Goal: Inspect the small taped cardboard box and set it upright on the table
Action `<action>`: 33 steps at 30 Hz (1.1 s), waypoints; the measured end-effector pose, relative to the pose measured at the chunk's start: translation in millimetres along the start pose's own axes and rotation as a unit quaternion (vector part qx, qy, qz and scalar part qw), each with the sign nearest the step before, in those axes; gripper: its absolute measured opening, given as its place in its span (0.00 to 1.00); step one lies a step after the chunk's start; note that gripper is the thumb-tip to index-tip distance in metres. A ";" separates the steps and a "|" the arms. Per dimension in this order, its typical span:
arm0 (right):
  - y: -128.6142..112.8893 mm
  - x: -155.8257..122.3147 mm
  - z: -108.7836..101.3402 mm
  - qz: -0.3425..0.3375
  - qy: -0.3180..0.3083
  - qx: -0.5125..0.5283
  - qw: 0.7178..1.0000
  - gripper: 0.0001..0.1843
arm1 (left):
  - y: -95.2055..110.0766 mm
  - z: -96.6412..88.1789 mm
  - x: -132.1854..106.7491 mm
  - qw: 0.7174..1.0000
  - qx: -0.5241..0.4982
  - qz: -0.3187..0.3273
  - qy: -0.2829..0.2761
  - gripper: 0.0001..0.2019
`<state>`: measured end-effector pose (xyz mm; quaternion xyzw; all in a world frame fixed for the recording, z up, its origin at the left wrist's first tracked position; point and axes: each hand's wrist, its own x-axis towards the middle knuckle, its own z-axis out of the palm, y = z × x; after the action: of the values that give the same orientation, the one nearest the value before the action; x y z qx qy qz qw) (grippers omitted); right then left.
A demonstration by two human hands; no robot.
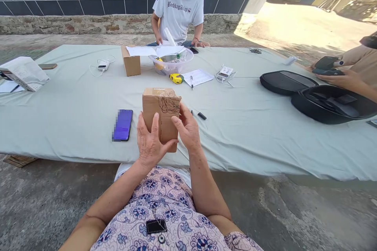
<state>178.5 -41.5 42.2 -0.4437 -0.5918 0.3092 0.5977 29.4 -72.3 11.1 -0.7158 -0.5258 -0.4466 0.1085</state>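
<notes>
I hold a small brown cardboard box [161, 113] upright in both hands, just above the near edge of a pale green sheet [73, 125] spread on the ground. My left hand [149, 141] wraps the box's lower left side, thumb across its front. My right hand [187, 127] grips the right side, fingers curled round the edge. A dark line drawing shows near the box's top. A blue-screened phone [123, 124] lies on the sheet just left of my hands.
A black marker [202, 116] lies right of the box. Farther back sit another cardboard box [130, 62], a clear bowl [171, 61], a yellow tape measure [176, 78] and papers [198, 77]. A person in a white shirt [178, 10] sits opposite. Another person's hands [338, 72] hold a device above open black cases [331, 104].
</notes>
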 end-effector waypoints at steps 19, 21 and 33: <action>83.2 5.6 -43.2 0.280 0.098 -0.320 0.900 0.14 | -4.5 1.2 -3.7 1.000 0.001 0.019 0.001 0.58; 78.9 4.6 -46.0 0.269 0.098 -0.279 0.917 0.16 | -4.6 1.2 -3.4 1.000 0.001 0.020 0.001 0.58; -21.2 -17.5 -42.9 -0.093 0.123 0.071 0.985 0.41 | -5.9 0.7 -2.1 1.000 -0.015 0.018 -0.002 0.56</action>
<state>215.4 -73.0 57.7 -0.3773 -0.5291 0.2367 0.7223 24.7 -70.7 7.3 -0.7279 -0.5058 -0.4511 0.1045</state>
